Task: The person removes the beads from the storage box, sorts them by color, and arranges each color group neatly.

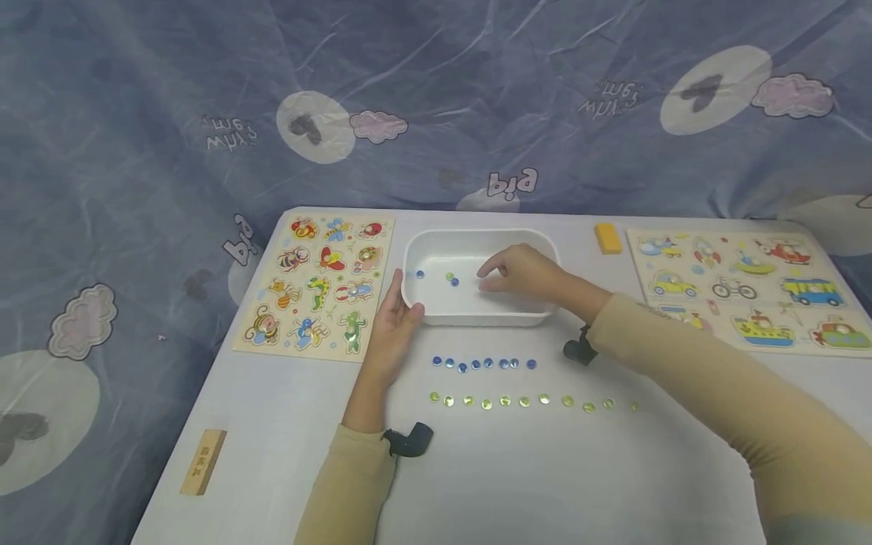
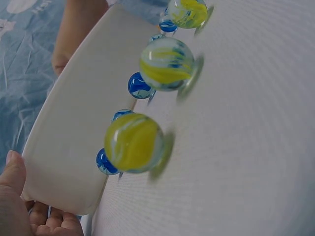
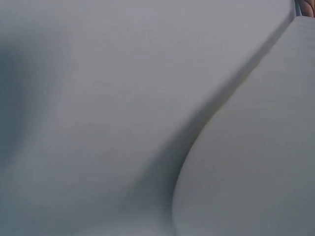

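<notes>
A white plastic tub (image 1: 480, 320) stands near the back middle of the table. My left hand (image 1: 392, 327) grips its left end; in the left wrist view the thumb (image 2: 14, 173) lies at the rim and the fingers curl by the end wall. Over the tub's right half reaches my right hand (image 1: 523, 274), thumb and index finger parted with a gap between them. Left of those fingertips, a blue marble (image 1: 455, 281) lies beside a yellow-green marble (image 1: 450, 276) inside the tub. Another blue marble (image 1: 420, 274) sits nearer the left wall.
In front of the tub runs a row of blue marbles (image 1: 488, 363), then a row of yellow-green marbles (image 1: 505, 400). An insect puzzle board (image 1: 327, 284) lies left, a vehicle puzzle board (image 1: 749, 291) right. A yellow block (image 1: 608, 238) and a wooden block (image 1: 203, 462) also lie there.
</notes>
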The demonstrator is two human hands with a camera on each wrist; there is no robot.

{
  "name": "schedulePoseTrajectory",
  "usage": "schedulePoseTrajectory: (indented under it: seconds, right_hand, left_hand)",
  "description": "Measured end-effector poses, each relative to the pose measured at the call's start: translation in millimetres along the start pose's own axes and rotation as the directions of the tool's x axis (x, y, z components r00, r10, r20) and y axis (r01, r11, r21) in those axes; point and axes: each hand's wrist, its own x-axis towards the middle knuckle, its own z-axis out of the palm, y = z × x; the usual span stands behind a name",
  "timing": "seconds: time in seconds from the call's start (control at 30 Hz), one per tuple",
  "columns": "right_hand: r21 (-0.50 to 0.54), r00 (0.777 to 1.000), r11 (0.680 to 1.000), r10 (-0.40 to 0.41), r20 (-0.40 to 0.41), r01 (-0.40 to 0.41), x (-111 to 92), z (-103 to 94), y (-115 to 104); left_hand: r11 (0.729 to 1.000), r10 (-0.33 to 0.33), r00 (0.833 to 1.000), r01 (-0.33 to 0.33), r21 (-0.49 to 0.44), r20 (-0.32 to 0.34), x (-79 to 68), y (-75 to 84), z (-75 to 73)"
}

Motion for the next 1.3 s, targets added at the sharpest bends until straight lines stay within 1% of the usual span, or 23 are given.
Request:
schedulePoseTrajectory:
  seconds: [0.13,0.23,0.3,0.4,0.53,0.63,0.7,0.83,0.97,1.1,1.3]
  right_hand:
    - [-0.005,1.0,1.0,-0.01,0.012,0.01,10.7,8.0,-7.5]
    - [-0.001,1.0,1.0,-0.003,0.022,0.003,17.4,12.7,-11.4]
    - [0.001,1.0,1.0,0.004,0.015,-0.004,20.9,15.2,-13.6]
    - [0.006,1.0,1.0,-0.013,0.007,0.013,25.6,18.2,-15.7]
    - [-0.001,0.999,0.999,-0.043,-0.002,0.043,32.5,23.3,-17.8]
    - [-0.02,1.0,0.999,-0.028,-0.01,0.027,34.7,26.5,-19.6]
    - [-0.036,1.0,0.999,-0.017,-0.014,0.016,35.1,27.9,-21.0]
    - [-0.048,1.0,0.999,-0.019,-0.021,0.018,34.8,28.9,-22.0]
    - [-0.069,0.999,0.997,-0.035,-0.02,0.034,32.6,26.8,-21.1]
    - [-0.09,0.998,0.995,-0.056,-0.026,0.053,23.8,17.5,-22.6]
    - [-0.1,0.991,0.991,-0.095,-0.097,0.085,-4.2,-7.8,-28.8]
  left_hand:
    - [1.0,0.001,1.0,-0.001,0.013,-0.002,1.2,-0.3,0.2]
    - [1.0,-0.005,1.0,0.005,0.02,-0.005,1.1,-0.4,0.2]
    - [1.0,-0.011,1.0,0.011,0.025,-0.006,0.7,-0.3,0.4]
    - [1.0,-0.022,1.0,0.022,0.012,0.001,0.2,2.0,0.6]
    - [1.0,-0.024,1.0,0.024,-0.007,0.008,0.4,0.8,0.1]
    - [1.0,-0.028,1.0,0.028,-0.011,0.01,-0.7,3.8,1.6]
    - [0.999,-0.038,0.999,0.038,-0.015,0.016,-2.4,11.0,3.3]
    - [0.999,-0.048,0.998,0.048,-0.01,0.028,-5.9,23.3,6.5]
    - [0.998,-0.058,0.998,0.058,-0.005,0.029,-7.1,26.7,7.5]
    - [0.998,-0.067,0.998,0.067,0.01,0.02,-6.6,26.4,7.1]
    - [0.996,-0.083,0.997,0.083,0.034,0.004,-5.8,26.1,4.9]
